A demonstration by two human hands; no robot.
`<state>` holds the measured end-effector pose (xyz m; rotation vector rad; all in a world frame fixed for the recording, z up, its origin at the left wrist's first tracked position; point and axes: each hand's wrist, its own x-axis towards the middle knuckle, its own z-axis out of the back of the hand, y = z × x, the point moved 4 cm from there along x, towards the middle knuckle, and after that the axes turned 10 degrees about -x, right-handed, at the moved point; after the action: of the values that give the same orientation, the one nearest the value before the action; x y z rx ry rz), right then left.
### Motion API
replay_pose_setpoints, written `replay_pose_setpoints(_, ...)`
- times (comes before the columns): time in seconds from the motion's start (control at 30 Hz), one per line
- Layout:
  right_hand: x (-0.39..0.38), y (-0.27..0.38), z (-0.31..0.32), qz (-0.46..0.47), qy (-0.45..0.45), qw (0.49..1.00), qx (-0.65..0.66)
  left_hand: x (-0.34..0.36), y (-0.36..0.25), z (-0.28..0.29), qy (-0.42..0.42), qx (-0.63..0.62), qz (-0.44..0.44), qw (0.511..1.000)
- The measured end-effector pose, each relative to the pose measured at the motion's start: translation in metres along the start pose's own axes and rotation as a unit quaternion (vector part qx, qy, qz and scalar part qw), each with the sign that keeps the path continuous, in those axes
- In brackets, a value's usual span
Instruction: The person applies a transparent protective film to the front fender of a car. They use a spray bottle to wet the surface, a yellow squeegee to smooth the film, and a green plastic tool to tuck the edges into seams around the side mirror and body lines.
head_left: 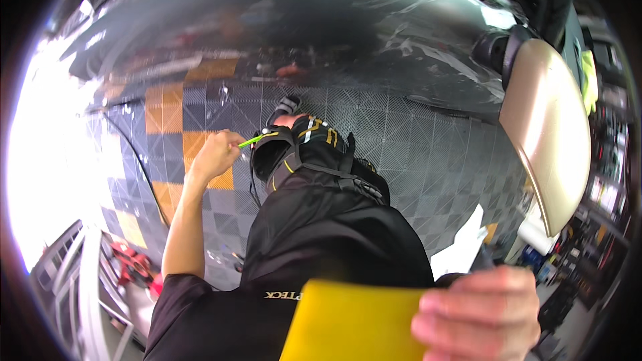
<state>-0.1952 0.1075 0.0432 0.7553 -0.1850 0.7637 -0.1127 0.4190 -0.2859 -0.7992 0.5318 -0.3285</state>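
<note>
My left hand (217, 154) is closed on a slim lime-green tool (247, 142), whose far part lies at the opening of a black tool pouch (267, 157) with yellow trim, worn at my waist. My right hand (485, 314), at the lower right and close to the camera, grips a flat yellow card-like squeegee (354, 321). My black shirt fills the lower middle, and part of my leg and shoe shows beyond the pouch.
A glossy dark car body (287, 27) spans the top, with a beige mirror (545, 134) at right. The tiled floor (414, 147) carries a black hose (144, 170) and white sheet (458, 254). Metal frames (87, 281) stand lower left; cluttered equipment lines the right.
</note>
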Motion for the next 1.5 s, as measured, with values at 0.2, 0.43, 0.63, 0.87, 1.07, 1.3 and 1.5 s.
replay_pose_setpoints(0.2, -0.054, -0.085, -0.068, -0.222, 0.003, 0.974, 0.04, -0.064, -0.004, -0.049, -0.214, -0.097, 0.134, 0.963)
replay_pose_setpoints(0.43, -0.081, -0.119, -0.228, -0.029, 0.209, 0.966, 0.149, -0.081, -0.022, -0.092, -0.201, -0.072, 0.084, 0.973)
replay_pose_setpoints(0.63, -0.105, -0.119, -0.269, 0.057, 0.283, 0.95, -0.12, -0.079, -0.025, -0.117, -0.236, -0.041, 0.096, 0.966)
replay_pose_setpoints(0.87, -0.113, -0.118, -0.249, 0.027, 0.296, 0.951, -0.082, -0.058, -0.028, -0.133, -0.218, 0.001, 0.119, 0.969)
replay_pose_setpoints(1.07, -0.094, -0.031, -0.045, 0.069, 0.147, 0.902, 0.399, -0.039, -0.045, -0.14, -0.176, 0.098, 0.132, 0.971)
replay_pose_setpoints(1.3, -0.117, 0.034, 0.058, 0.093, 0.204, 0.956, 0.188, 0.024, 0.016, -0.177, -0.141, -0.007, 0.119, 0.983)
replay_pose_setpoints(1.5, -0.128, 0.067, 0.111, -0.001, 0.291, 0.925, -0.242, 0.014, -0.068, -0.114, -0.163, 0.047, 0.04, 0.985)
